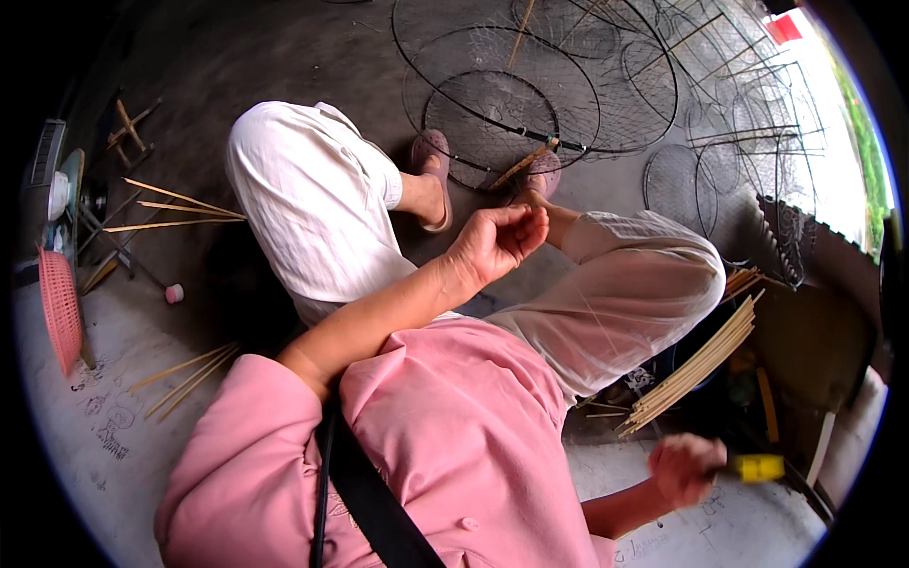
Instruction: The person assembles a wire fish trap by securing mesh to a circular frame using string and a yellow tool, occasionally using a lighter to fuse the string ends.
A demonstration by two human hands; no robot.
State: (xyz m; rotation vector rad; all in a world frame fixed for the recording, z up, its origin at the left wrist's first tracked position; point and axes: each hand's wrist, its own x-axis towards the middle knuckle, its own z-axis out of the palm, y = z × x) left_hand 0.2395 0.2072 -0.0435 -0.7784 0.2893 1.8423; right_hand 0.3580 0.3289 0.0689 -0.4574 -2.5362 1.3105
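My left hand is in front of me, above the gap between my knees. Its fingers are curled together, and what they pinch, if anything, is too small to make out. A thin pale line shows faintly over my right trouser leg. Out to the right, smeared by motion, my right hand is closed on a dark object with a bright yellow end; its exact kind is unclear. Beyond my left hand, a round net cage of dark wire hoops and mesh lies by my feet, with a short wooden stick across its near rim.
More wire net cages stand at the far right. A bundle of thin bamboo sticks lies beside my right thigh. On the left are loose sticks, a pink plastic basket and a small pink-and-white object.
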